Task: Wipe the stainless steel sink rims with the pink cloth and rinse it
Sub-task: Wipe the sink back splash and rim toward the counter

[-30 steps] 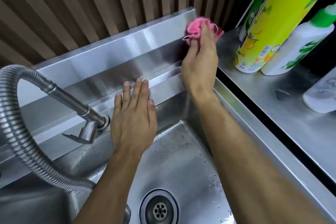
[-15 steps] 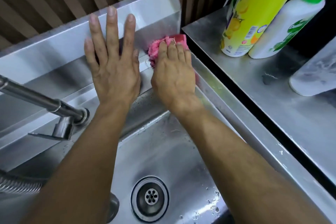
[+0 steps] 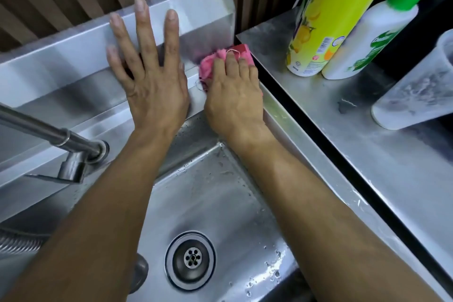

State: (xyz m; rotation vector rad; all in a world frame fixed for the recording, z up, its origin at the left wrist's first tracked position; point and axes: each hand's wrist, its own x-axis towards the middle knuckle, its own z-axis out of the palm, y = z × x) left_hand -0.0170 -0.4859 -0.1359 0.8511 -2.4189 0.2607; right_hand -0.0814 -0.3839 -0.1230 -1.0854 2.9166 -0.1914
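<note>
The right hand (image 3: 232, 95) is pressing the crumpled pink cloth (image 3: 210, 61) under curled fingers into the stainless steel sink's back-right rim corner (image 3: 196, 95), the left hand (image 3: 152, 81) is bracing flat with fingers spread, and the next stroke probably calls for dragging along the right rim.

Two bare forearms, entering from the lower edge, uncovered as far as visible. No sleeves, cuffs or gloves. Wrists plain: no watch, no band. Left hand (image 3: 152, 81) unadorned, no rings on the fingers; nails short, pale at the tips, trimmed roughly even. Right hand (image 3: 234, 95) likewise ringless, nails short where visible. Knuckle creases and tendon lines plain on the backs of both hands. Fine, sparse hair on the forearms.
</note>
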